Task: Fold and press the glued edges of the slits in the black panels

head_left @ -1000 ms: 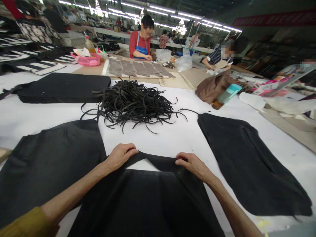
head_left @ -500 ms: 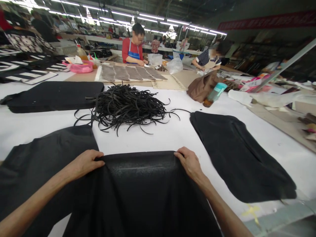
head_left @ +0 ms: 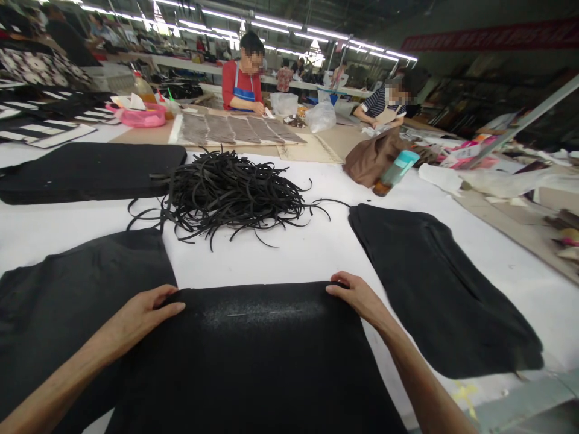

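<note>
A black leather-like sheet [head_left: 262, 367] lies flat in front of me, with a whitish smear and a thin pale line near its far edge. My left hand [head_left: 147, 310] pinches its far left corner, thumb on top. At the far right corner my right hand [head_left: 355, 295] pinches the sheet between thumb and fingers. Left of it, partly under my left arm, spreads another black sheet [head_left: 90, 277]. A stack of black pieces [head_left: 438, 283] lies to the right. Beyond the sheet is a tangled heap of thin black strips [head_left: 230, 193].
A thick black stack [head_left: 90, 172] sits at the back left, near a pink basket [head_left: 142, 114]. A bottle with a turquoise lid [head_left: 395, 172] leans on a brown bundle [head_left: 373, 157]. Two people work across the white table [head_left: 307, 253].
The sheet was raised and draped in folds; now it lies flatter on the table. Both hands have come down slightly and moved a little apart, still at its corners.
</note>
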The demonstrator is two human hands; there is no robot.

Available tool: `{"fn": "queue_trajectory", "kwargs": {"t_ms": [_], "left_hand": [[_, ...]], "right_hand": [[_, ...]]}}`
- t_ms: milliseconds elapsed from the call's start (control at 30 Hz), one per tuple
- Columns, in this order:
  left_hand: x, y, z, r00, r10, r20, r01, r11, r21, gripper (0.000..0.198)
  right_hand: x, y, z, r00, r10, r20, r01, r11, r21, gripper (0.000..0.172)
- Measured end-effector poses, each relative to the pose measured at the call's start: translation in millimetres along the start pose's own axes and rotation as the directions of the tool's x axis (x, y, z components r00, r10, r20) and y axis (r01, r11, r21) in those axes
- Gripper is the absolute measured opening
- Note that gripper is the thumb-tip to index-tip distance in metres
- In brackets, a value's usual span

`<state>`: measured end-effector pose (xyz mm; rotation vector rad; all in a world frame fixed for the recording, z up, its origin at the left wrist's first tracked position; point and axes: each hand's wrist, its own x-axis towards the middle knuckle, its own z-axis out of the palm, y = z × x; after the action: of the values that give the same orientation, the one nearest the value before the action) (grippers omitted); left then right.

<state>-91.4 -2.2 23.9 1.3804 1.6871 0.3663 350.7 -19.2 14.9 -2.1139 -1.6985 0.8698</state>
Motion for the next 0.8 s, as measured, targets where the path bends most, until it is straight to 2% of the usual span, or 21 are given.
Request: {"fn": "queue_trajectory", "kwargs": {"t_ms": [67,133,200,300,367,467,567,667,800], "left_hand": [[-8,5,-1.4,0.988,-0.071,0.137,0.090,0.986,-0.140,0.053],[-15,10,-0.4,0.942,-0.107,0.317,0.189,0.952,-0.240,0.045],[-18,11,2.8,0.913,-0.123,0.390,0.246,0.926,-0.285,0.038],[-14,6,9.1,0.944,-0.140,0.298,0.234,0.922,-0.309,0.032],[-10,2,12.3,0.968,-0.127,0.216,0.190,0.933,-0.305,0.026],[-9,-1,14.5,0.991,-0.084,0.108,0.109,0.962,-0.252,0.016],[-12,1,17.0,0.994,-0.076,0.080,0.096,0.951,-0.295,0.022],[-15,3,24.7,0.989,-0.136,0.051,0.145,0.895,-0.422,0.037],[-17,5,39.5,0.960,-0.275,0.054,0.246,0.732,-0.636,0.049]], "right_hand": [[0,1,-7,0.990,0.007,0.144,-0.023,0.993,0.113,0.029],[-2,-3,-8,0.969,0.020,0.246,-0.064,0.983,0.172,0.027],[-4,-10,-4,0.976,0.060,0.212,-0.083,0.991,0.102,0.024],[-6,-21,7,0.992,0.121,0.028,-0.119,0.992,-0.044,0.024],[-7,-23,14,0.988,0.141,-0.058,-0.144,0.987,-0.065,0.021],[-6,-22,18,0.985,0.135,-0.107,-0.139,0.990,-0.026,0.014],[-5,-17,17,0.988,0.105,-0.114,-0.096,0.992,0.084,0.015],[-6,-13,17,0.991,0.060,-0.121,-0.032,0.975,0.221,0.020],[-12,-12,20,0.985,0.051,-0.163,0.011,0.933,0.360,0.031]]}}
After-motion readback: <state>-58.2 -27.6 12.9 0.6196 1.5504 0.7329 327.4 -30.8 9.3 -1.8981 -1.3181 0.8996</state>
